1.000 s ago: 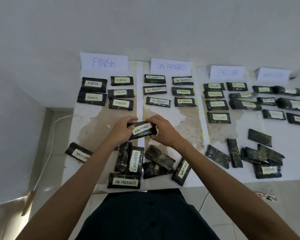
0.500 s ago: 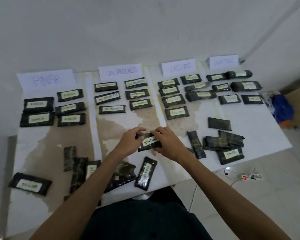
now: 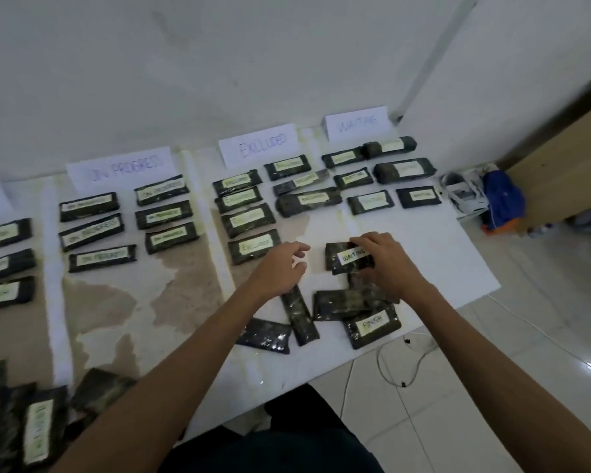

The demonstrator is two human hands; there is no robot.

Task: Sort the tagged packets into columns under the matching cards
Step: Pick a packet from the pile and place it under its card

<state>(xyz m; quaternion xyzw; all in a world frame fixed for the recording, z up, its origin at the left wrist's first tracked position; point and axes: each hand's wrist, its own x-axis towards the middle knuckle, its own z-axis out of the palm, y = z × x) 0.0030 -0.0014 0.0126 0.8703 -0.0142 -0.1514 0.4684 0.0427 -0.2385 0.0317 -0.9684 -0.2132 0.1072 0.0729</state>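
Observation:
My right hand (image 3: 388,264) grips a dark packet tagged WAITING (image 3: 348,258), held low over the table below the WAITING column. My left hand (image 3: 282,268) hovers just left of it, fingers loosely apart, holding nothing. The WAITING card (image 3: 356,122) leans on the wall at the back right, with several WAITING packets (image 3: 369,201) under it. The EXCLUDED card (image 3: 257,145) and ON PROGRESS card (image 3: 120,169) head their own columns to the left. A heap of unsorted packets (image 3: 345,302) lies under my right hand, one tagged FINISH (image 3: 372,325).
The table's right edge (image 3: 475,254) runs close beside the WAITING column. A second heap of packets (image 3: 38,425) sits at the near left. FINISH packets (image 3: 4,233) show at the far left. On the floor lie a white cable (image 3: 406,363), shoes (image 3: 464,194) and a blue bag (image 3: 502,199).
My right hand has carried the WAITING packet rightward from the table's middle to below the WAITING column. My left hand has let go of it. The view swung right.

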